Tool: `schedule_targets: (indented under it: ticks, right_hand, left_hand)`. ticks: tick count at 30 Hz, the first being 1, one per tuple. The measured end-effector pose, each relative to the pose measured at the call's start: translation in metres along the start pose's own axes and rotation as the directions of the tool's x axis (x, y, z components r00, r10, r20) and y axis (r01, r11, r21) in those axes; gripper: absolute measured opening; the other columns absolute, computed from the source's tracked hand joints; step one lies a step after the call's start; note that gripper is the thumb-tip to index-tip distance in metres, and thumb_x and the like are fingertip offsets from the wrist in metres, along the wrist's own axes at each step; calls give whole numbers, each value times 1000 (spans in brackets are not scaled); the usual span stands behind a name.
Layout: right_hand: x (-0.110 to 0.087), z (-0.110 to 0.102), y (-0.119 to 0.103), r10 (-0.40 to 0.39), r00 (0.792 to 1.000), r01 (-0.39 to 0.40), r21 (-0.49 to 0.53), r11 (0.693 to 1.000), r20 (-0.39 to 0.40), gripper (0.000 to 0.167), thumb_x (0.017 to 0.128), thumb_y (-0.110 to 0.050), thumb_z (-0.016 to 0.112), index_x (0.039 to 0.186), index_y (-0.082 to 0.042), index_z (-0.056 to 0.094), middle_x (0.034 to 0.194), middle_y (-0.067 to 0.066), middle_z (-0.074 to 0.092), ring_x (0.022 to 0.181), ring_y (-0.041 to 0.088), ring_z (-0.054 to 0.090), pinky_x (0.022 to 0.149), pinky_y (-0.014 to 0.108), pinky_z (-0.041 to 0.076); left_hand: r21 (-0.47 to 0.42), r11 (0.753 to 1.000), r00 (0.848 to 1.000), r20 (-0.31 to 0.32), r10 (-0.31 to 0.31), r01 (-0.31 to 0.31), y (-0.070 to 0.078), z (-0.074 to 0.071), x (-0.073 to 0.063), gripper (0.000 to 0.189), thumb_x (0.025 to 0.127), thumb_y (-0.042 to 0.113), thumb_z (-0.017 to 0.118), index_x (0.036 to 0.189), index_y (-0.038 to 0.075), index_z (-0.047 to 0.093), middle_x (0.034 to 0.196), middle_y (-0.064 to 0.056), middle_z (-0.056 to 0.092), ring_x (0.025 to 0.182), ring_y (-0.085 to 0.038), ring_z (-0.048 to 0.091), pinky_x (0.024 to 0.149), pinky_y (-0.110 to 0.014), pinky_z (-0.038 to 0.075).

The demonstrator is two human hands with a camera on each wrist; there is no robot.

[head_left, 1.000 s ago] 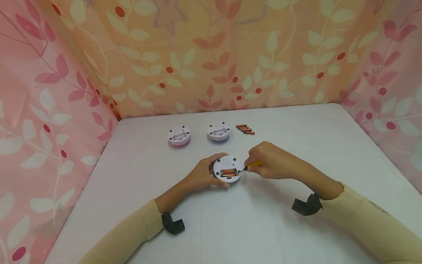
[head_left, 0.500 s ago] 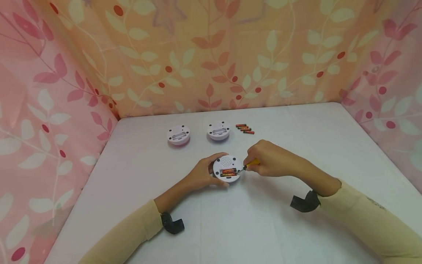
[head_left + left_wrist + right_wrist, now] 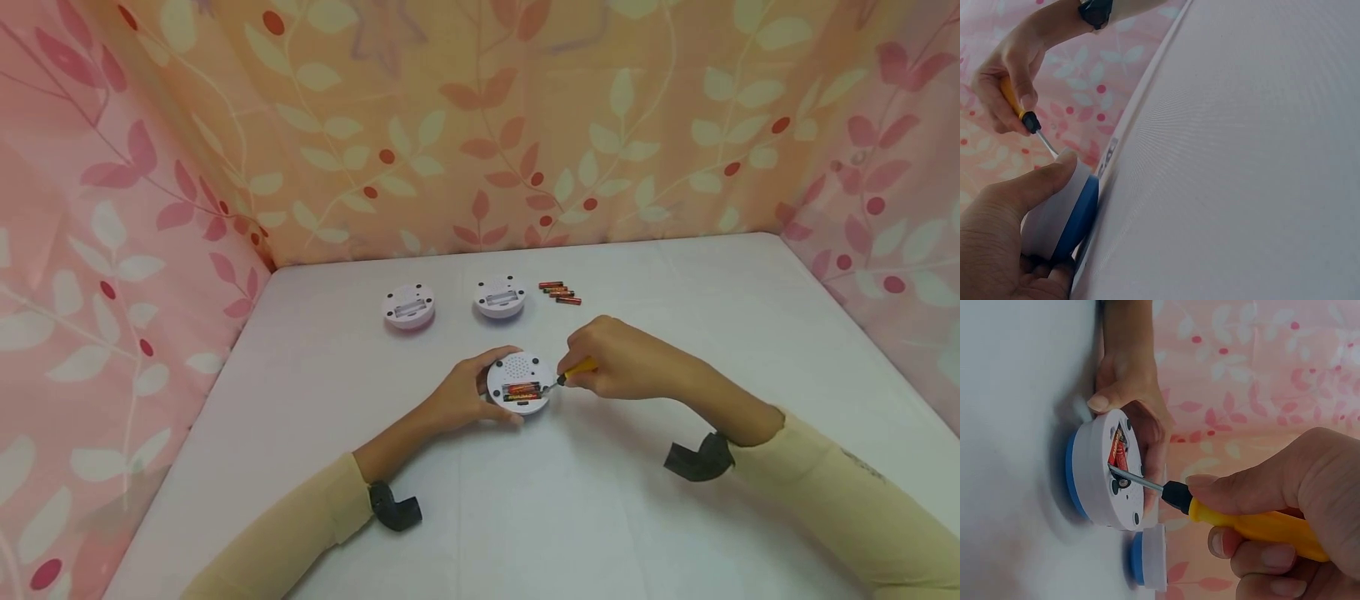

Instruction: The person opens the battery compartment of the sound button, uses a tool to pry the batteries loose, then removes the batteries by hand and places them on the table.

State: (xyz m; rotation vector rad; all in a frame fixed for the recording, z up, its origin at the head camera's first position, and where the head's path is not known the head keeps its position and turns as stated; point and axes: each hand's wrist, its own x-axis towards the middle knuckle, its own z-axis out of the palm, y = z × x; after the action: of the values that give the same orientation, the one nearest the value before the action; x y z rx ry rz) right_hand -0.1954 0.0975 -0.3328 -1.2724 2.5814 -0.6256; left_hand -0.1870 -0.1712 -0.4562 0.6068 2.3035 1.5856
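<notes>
My left hand [image 3: 459, 398] grips a round white device [image 3: 517, 365] by its side, fingers behind it and thumb along the near edge. Its underside faces up, with dotted holes, dark feet and a battery compartment; a blue band [image 3: 1080, 215] shows below the white body in the left wrist view. Two red-and-black batteries [image 3: 521, 392] lie in that compartment. From the right, my right hand [image 3: 622, 360] holds a screwdriver [image 3: 1254, 528] by its yellow handle. Its metal shaft [image 3: 1141, 480] reaches the compartment's end beside the batteries in the right wrist view.
Behind the hands, two similar round devices stand underside up: one at left [image 3: 409, 307], the other at centre [image 3: 499, 297], their battery compartments empty. Several loose batteries [image 3: 558, 292] lie right of them. A patterned cloth [image 3: 480, 125] hangs behind the white table [image 3: 337, 333].
My right hand has risen slightly with the screwdriver, whose tip stays at the battery compartment. The left hand and the device keep their place.
</notes>
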Motion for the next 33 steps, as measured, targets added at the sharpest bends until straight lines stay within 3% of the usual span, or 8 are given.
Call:
schedule_targets:
  ticks: [33]
  right_hand:
    - [-1, 3, 3, 18, 1000, -18, 7, 1000, 2, 17, 85, -9, 80, 102, -9, 82, 71, -14, 61, 74, 7, 58, 71, 31, 52]
  left_hand:
    - [6, 1000, 1000, -4, 12, -12, 0, 0, 0, 99, 68, 18, 97, 153, 21, 45, 148, 6, 50, 132, -12, 52, 109, -27, 43]
